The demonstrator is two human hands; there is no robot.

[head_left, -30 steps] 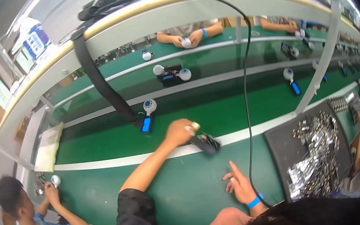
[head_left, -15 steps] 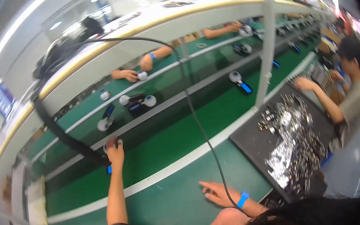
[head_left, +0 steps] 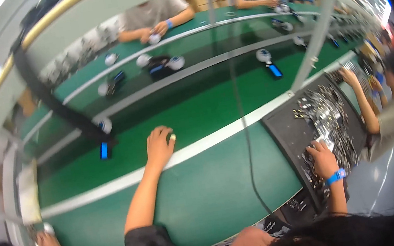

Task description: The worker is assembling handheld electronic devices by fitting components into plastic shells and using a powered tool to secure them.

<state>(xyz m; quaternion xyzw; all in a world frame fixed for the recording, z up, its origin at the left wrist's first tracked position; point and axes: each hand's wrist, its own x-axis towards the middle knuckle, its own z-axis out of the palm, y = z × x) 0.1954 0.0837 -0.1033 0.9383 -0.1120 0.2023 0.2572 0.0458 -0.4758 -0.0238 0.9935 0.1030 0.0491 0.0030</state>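
Your left hand (head_left: 159, 146) is out on the smooth green belt (head_left: 195, 108), right at its white edge strip (head_left: 209, 141), fingers curled loosely around something small and pale; the small pale piece (head_left: 172, 137) shows just at your fingertips, too tiny to name. Your right hand (head_left: 323, 158), blue band at the wrist, lies palm down with fingers spread in the dark matte tray (head_left: 289, 132), touching the heap of glittering little metal parts (head_left: 327, 115); what it grips, if anything, you can't tell. A thin black cable (head_left: 244, 131) hangs between your arms.

Against half a second ago: your left hand was stretched far up the belt by a round white fan unit with a blue handle; now it has pulled back to the white strip. Your right hand has left the bare green bench and landed in the tray. That white-and-blue unit (head_left: 104, 136) now sits well to the left.
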